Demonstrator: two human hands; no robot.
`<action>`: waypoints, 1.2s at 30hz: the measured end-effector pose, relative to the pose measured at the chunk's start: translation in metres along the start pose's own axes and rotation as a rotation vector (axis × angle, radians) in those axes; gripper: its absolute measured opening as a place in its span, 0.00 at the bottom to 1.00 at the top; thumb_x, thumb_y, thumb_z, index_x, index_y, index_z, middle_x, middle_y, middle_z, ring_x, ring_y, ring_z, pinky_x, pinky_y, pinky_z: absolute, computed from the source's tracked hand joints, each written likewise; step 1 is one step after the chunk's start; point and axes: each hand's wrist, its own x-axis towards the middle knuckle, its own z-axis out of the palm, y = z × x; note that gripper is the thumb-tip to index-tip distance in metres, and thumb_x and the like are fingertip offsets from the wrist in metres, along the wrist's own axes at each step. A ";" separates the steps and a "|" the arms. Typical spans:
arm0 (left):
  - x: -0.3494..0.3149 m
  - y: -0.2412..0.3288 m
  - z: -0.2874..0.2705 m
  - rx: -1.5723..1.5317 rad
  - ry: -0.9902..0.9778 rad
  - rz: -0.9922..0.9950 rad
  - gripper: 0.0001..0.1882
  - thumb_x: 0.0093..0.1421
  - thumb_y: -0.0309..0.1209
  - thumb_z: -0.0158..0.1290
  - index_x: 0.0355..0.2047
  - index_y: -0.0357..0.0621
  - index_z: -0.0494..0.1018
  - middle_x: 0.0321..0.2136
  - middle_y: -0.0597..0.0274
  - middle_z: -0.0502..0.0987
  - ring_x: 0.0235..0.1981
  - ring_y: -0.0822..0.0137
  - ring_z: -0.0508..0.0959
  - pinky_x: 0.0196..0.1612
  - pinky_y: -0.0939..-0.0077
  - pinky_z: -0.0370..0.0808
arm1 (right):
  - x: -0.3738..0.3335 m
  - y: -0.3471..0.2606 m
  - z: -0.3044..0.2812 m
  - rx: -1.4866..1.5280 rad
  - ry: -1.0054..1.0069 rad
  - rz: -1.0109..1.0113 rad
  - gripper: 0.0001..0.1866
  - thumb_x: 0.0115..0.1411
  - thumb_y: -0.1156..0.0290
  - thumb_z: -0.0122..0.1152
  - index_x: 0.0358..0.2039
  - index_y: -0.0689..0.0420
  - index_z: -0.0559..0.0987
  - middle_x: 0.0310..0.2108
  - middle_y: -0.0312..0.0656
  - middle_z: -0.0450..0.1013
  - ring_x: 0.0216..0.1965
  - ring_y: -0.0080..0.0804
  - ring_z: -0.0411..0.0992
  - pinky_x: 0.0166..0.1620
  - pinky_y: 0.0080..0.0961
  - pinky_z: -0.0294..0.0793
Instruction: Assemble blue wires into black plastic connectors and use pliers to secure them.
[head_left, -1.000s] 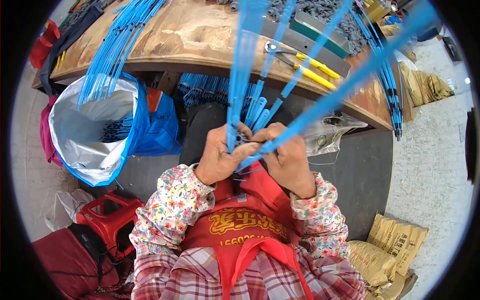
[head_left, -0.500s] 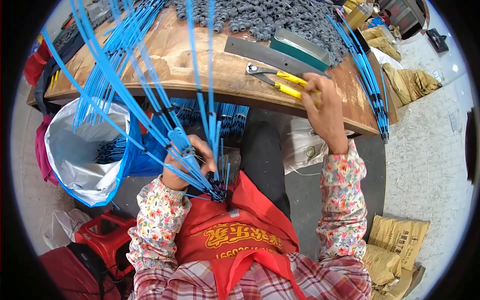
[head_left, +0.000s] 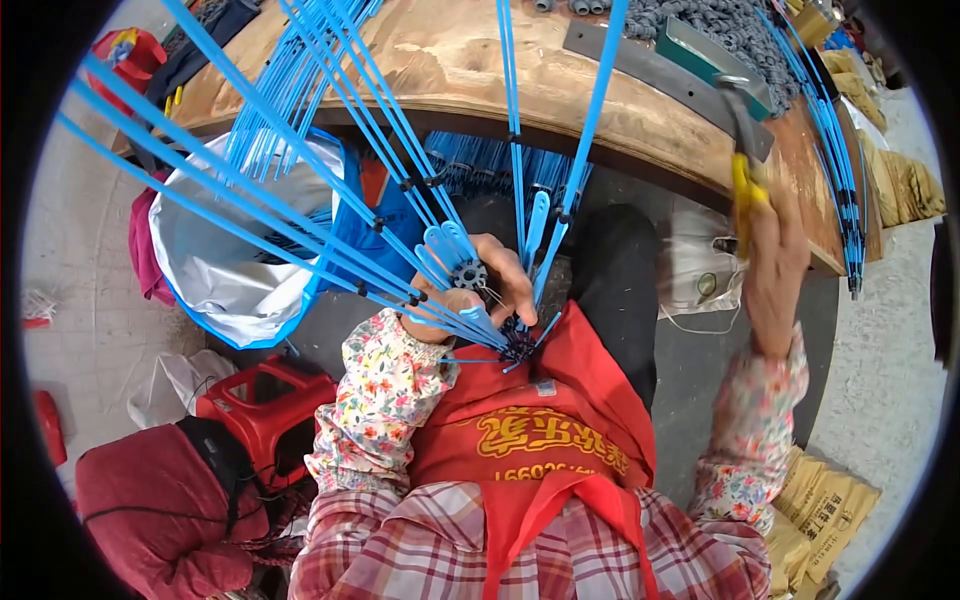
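Note:
My left hand [head_left: 478,290] is closed around the hub of a bundle of long blue plastic ribs [head_left: 360,200], with a small dark toothed disc [head_left: 468,275] at its fingertips. The ribs fan up and out to the left and over the bench. My right hand [head_left: 773,268] is raised at the right, gripping yellow-handled pliers [head_left: 745,150] whose metal jaws point up toward the wooden workbench [head_left: 450,70].
A white-and-blue bag [head_left: 235,255] with more blue ribs stands left of my knees. A red plastic stool [head_left: 265,395] and a dark red bag [head_left: 150,510] sit lower left. Grey small parts [head_left: 700,25], a metal strip [head_left: 650,70] and another blue rib bundle [head_left: 835,150] lie on the bench. Brown sacks [head_left: 825,505] lie lower right.
My right hand left the rib bundle, reached to the bench, took up the yellow-handled pliers and has lifted them off it. My left hand kept hold of the ribs, which swung left.

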 end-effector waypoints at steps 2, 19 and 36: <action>0.000 0.000 0.003 -0.014 0.024 0.000 0.24 0.53 0.38 0.60 0.41 0.28 0.72 0.30 0.42 0.78 0.20 0.70 0.73 0.23 0.82 0.69 | -0.033 -0.030 0.001 0.730 -0.087 0.349 0.11 0.58 0.70 0.59 0.27 0.60 0.67 0.29 0.41 0.68 0.28 0.30 0.68 0.30 0.27 0.67; 0.003 -0.012 0.023 -0.035 0.063 -0.195 0.29 0.45 0.40 0.67 0.38 0.26 0.73 0.27 0.52 0.77 0.27 0.71 0.74 0.30 0.81 0.70 | -0.120 -0.075 0.051 2.287 -1.078 0.838 0.25 0.64 0.56 0.50 0.53 0.64 0.68 0.53 0.61 0.65 0.58 0.59 0.60 0.55 0.48 0.65; 0.007 -0.004 0.028 0.277 0.145 -0.185 0.28 0.45 0.43 0.67 0.36 0.30 0.73 0.25 0.61 0.74 0.26 0.73 0.72 0.29 0.82 0.67 | -0.082 -0.067 -0.003 1.405 -1.041 0.863 0.23 0.60 0.52 0.54 0.40 0.60 0.64 0.33 0.49 0.70 0.31 0.38 0.74 0.36 0.34 0.73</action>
